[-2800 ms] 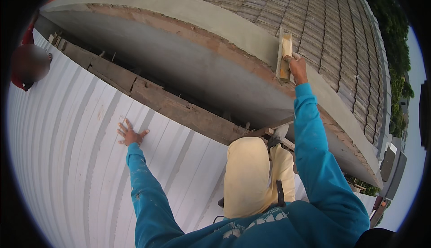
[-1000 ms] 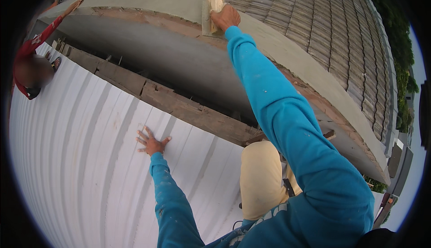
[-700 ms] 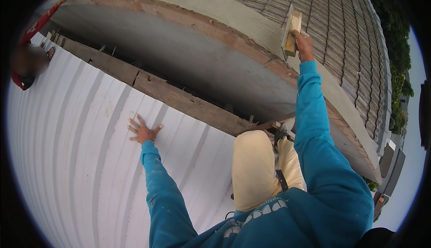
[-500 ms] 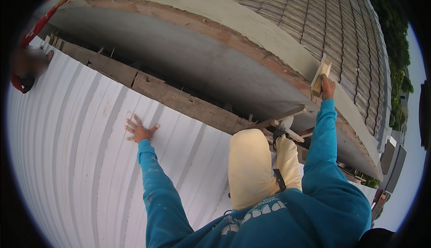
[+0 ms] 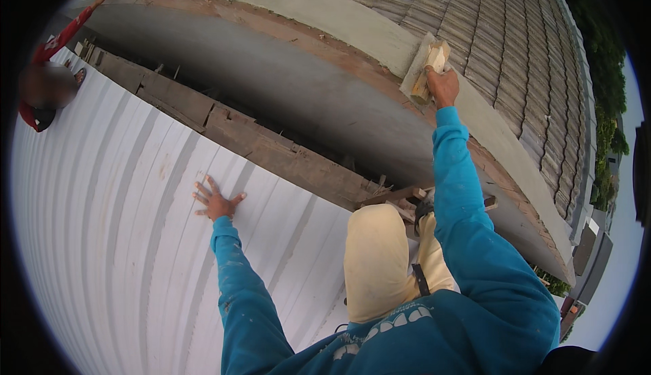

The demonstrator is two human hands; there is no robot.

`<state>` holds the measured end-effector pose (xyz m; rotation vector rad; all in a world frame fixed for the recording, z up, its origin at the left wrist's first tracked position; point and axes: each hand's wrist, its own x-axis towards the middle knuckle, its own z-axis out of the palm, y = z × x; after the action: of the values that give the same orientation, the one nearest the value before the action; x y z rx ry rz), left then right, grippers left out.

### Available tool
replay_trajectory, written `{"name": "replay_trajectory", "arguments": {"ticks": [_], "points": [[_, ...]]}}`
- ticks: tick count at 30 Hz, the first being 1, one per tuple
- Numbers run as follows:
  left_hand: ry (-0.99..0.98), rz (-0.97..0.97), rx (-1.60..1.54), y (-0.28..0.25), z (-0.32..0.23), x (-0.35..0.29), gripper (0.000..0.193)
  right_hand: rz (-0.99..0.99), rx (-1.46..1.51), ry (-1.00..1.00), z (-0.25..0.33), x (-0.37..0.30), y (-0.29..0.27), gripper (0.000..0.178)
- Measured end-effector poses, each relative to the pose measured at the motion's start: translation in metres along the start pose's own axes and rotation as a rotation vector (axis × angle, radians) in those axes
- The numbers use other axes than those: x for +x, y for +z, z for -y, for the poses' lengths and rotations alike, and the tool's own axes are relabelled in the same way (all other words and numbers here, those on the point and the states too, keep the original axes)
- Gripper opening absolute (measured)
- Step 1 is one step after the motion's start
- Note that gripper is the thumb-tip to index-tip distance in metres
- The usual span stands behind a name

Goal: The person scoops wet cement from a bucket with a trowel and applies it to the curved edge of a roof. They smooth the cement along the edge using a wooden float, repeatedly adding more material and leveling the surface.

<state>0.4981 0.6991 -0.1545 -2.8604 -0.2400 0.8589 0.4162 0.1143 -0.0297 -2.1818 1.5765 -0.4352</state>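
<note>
My right hand (image 5: 443, 86) grips the wooden handle of a plastering float (image 5: 427, 63). The float lies on the grey plastered edge band (image 5: 352, 28) along the tiled roof, its board crossing the band's width. Wrapped round the handle, my fingers are partly hidden by it. My left hand (image 5: 218, 204) is spread flat on the white corrugated metal sheet (image 5: 142, 239), fingers apart, holding nothing. Bare reddish-brown edging (image 5: 285, 32) runs under the plastered band, above a smooth grey concrete face (image 5: 271, 56).
Ribbed brown roof tiles (image 5: 488, 43) rise beyond the band. A weathered plank (image 5: 271, 151) borders the metal sheet, with a dark gap behind it. Wooden struts (image 5: 400, 199) stand by my foot. At far left, another person in a red sleeve (image 5: 64, 39) reaches up to the band.
My right hand has slid the float leftward and farther up along the plastered band. My left hand stays spread on the metal sheet.
</note>
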Motion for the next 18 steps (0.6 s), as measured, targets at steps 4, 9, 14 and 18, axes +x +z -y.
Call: {"name": "replay_trajectory", "arguments": {"ticks": [4, 9, 14, 18], "points": [[0.003, 0.007, -0.006, -0.001, -0.001, -0.001, 0.136, 0.086, 0.023, -0.059, 0.074, -0.004, 0.038, 0.056], [0.003, -0.001, -0.019, -0.003, 0.0, -0.002, 0.137, 0.112, 0.017, -0.195, 0.148, -0.019, 0.077, 0.053], [0.006, -0.006, -0.012, -0.006, -0.002, -0.002, 0.137, 0.088, 0.084, -0.275, 0.209, -0.028, 0.126, 0.057], [0.004, 0.003, -0.021, -0.007, -0.003, -0.002, 0.137, 0.096, 0.056, -0.314, 0.232, -0.022, 0.14, 0.059]]}}
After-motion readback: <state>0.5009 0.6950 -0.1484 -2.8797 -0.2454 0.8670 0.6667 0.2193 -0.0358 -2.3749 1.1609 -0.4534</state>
